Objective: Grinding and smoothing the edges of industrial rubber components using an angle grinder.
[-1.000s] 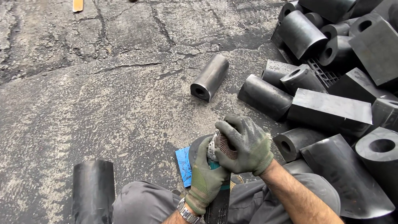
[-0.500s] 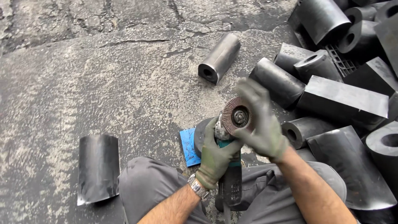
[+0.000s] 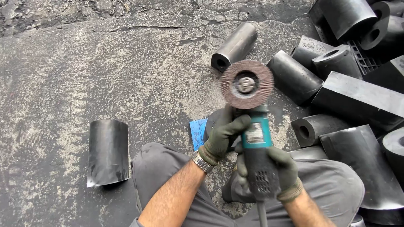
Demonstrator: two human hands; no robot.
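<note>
I hold a teal and black angle grinder [image 3: 256, 151] upright in front of me, its brown flap disc [image 3: 247, 84] facing the camera. My left hand [image 3: 223, 134], in a green glove, grips the grinder's head just under the disc. My right hand [image 3: 283, 172], also gloved, wraps the black body lower down. A blue pad [image 3: 198, 133] lies on the ground behind my left hand. A grey metal cylinder [image 3: 235, 46] lies on the asphalt beyond the disc.
A heap of black rubber cylinders and blocks [image 3: 353, 84] fills the right side. A curved black rubber piece [image 3: 108, 151] lies at the left by my knee. My grey trouser legs [image 3: 168, 176] are at the bottom. The ground is rough cracked asphalt [image 3: 105, 67].
My right hand has left the disc and dropped to the grinder's body. The grinder now stands higher with the disc fully in sight. My left hand stays under the head.
</note>
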